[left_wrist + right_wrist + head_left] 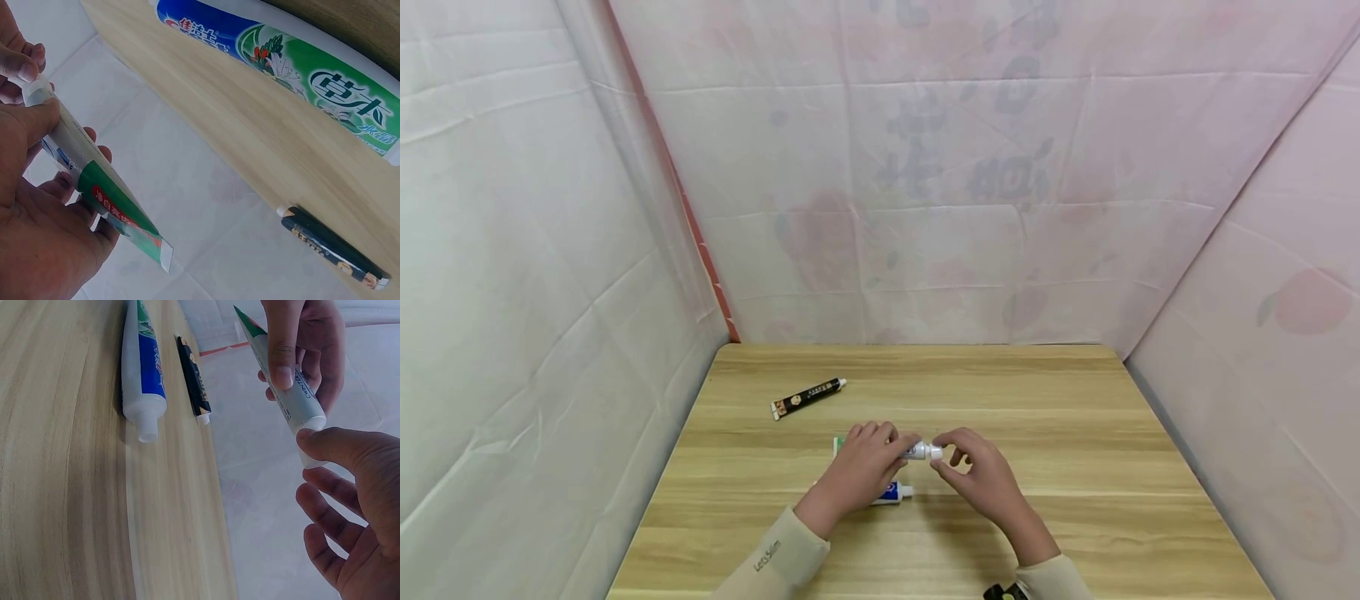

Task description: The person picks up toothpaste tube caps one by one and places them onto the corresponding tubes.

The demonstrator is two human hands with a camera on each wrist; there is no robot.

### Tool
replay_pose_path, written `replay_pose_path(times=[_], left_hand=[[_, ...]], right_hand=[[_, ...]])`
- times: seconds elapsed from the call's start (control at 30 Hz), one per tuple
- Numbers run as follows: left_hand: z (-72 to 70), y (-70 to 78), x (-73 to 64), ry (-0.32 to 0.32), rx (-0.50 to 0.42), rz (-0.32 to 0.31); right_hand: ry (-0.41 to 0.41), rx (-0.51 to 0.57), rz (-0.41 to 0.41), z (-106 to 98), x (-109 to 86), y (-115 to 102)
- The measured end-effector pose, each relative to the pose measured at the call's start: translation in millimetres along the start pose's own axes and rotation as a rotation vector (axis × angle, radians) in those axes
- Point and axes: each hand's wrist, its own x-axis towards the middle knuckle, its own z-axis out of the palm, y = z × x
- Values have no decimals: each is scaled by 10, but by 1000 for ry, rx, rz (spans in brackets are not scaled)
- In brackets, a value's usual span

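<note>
My left hand point(867, 460) grips a white and green toothpaste tube point(87, 153) around its body, raised over the table. Its white cap point(310, 453) points toward my right hand point(983, 472), whose thumb and index finger pinch it; the other fingers of that hand are spread loosely in the right wrist view. Below the left hand lies a blue and green toothpaste tube point(284, 72) with a white nozzle end, partly hidden by that hand in the head view.
A slim black tube point(807, 398) with a white cap lies farther back on the wooden table point(1037, 387). Near the right sleeve, a dark object point(1004, 592) is cut off by the bottom edge. Pale sheets point(925, 275) hang around the table's back and sides.
</note>
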Motion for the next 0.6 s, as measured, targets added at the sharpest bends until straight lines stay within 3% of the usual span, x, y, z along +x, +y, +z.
replay_pose_path(times=[0.6], left_hand=[[-6, 26, 6, -5, -9, 6]], right_hand=[[-13, -1, -19, 6, 14, -6]])
